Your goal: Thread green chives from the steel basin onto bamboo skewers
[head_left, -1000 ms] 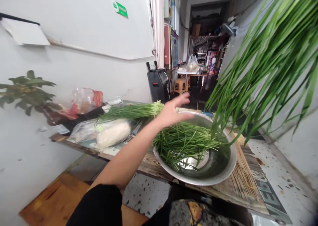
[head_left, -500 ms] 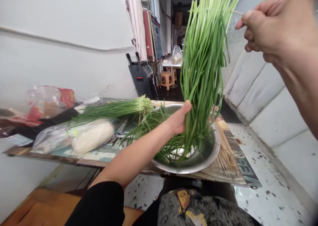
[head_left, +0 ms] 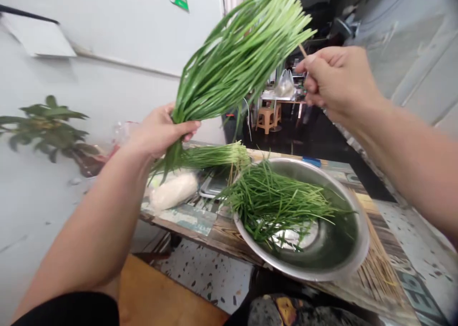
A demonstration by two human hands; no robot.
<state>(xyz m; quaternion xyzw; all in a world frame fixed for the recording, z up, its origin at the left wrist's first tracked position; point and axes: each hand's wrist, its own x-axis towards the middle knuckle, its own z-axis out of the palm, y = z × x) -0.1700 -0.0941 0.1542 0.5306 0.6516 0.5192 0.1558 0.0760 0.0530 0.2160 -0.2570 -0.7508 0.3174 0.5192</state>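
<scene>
In the head view, my left hand point(head_left: 159, 128) is wrapped round the leafy end of a bunch of garlic chives point(head_left: 232, 63). The bunch is held up and tilted, its pale cut ends fanned toward the upper right. Between thumb and fingers, my right hand point(head_left: 338, 75) pinches a thin wooden skewer point(head_left: 302, 50). The skewer's far end reaches the pale stems; whether it pierces any is too small to tell. Below, more chives point(head_left: 275, 197) lie loose in a wide metal basin point(head_left: 362, 235).
Many thin skewers point(head_left: 379, 261) lie right of the basin on the patterned table point(head_left: 229, 228). Left of it are another chive bunch point(head_left: 222, 155), a metal tray point(head_left: 211, 187) and a bagged white block point(head_left: 173, 191). A plant point(head_left: 50, 125) stands far left; plastic stools point(head_left: 266, 120) are behind.
My left hand has lifted the chives up and left out of the basin, tilting them from upright. The view has turned left, and my right hand still holds the skewer near the pale ends.
</scene>
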